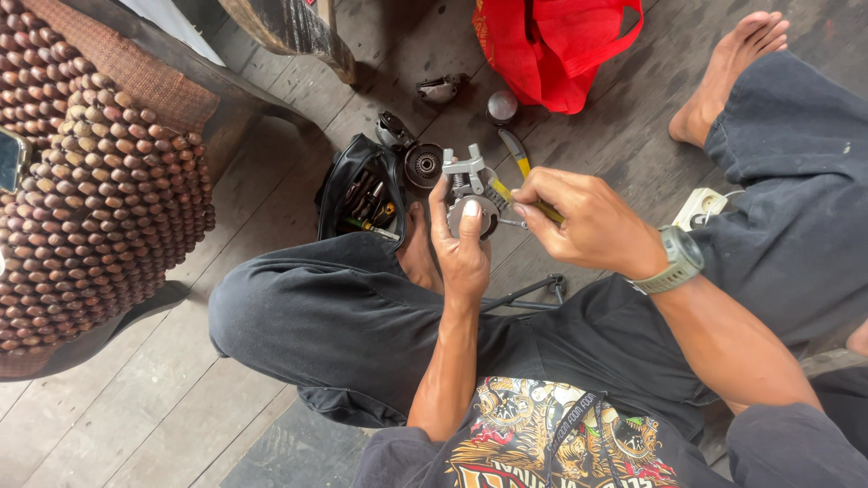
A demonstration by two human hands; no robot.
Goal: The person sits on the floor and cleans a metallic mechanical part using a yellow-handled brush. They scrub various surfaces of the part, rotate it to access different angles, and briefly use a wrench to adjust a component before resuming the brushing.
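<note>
I see both forearms reaching forward from the body, meeting over the lap. Left hand (461, 242): palm turned away from the camera, fingers curled upward in a grip, thumb up along the side. Right hand (586, 221): bent in from the right, fingers closed in a pinch-like fist, knuckles up. Right wrist carries a watch (678, 261). Hands nearly touching.
</note>
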